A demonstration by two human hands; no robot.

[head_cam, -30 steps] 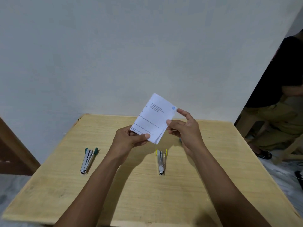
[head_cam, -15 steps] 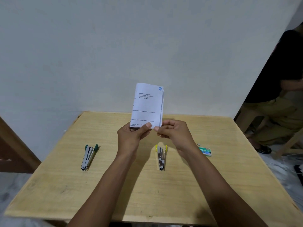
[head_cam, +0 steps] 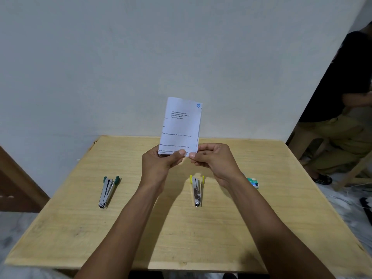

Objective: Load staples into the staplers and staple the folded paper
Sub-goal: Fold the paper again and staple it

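One folded paper (head_cam: pixel 181 125) is standing upright in the air above the far half of the table (head_cam: pixel 181 238). Its printed face is turning toward the camera, with a blue logo showing at the top right corner. Two hands are holding it by the lower edge. The left hand (head_cam: pixel 159 164) is pinching the lower left corner, with the thumb lying across the front face and the fingers curling behind. The right hand (head_cam: pixel 215 160) is pinching the lower right corner between the thumb and curled fingers. The two thumbs are lying close together.

Two staplers are lying flat on the wooden table, each with its coloured tips pointing toward the wall (head_cam: pixel 120 57). The green-tipped stapler (head_cam: pixel 107 191) is lying left of the left forearm, well apart from it. The yellow-tipped stapler (head_cam: pixel 196 190) is lying between the two forearms, below the hands. Whether either is carrying staples cannot be told.

One small green staple box (head_cam: pixel 253 182) is lying on the table just right of the right wrist, which is partly hiding it.

At the right edge one other person (head_cam: pixel 346 97), in a black top and olive trousers, is sitting beside the table. One brown wooden panel (head_cam: pixel 16 178) is showing at the left edge.
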